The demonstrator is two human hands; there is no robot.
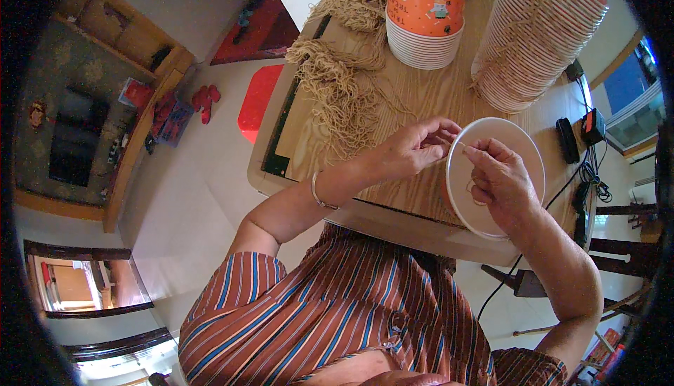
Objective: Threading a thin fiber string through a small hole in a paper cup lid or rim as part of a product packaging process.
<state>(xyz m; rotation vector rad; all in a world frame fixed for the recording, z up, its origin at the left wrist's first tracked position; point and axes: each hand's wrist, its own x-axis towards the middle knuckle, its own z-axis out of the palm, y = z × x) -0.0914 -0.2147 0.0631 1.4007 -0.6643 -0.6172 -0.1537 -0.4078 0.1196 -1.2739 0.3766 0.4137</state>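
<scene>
A round paper tub [518, 140] with a white rim and an orange outside sits at the table's near right edge, its pale inside facing me. My right hand [497, 175] is over its mouth, thumb and forefinger pinched near the left rim. Something thin seems to lie at those fingertips, too small to name. Just outside the same rim is my left hand [421, 148], fingers curled and thumb close to them; what they hold, if anything, is hidden. Beyond my left hand, loose bundles of tan twine [340, 98] spread over the wooden tabletop [400, 193].
An orange and green patterned stack of tubs [425, 21] stands at the back. To its right leans a taller stack of tubs [544, 35] with twine strands draped over it. Black cables and an adapter [593, 127] lie along the right edge. A red stool [258, 101] is left of the table.
</scene>
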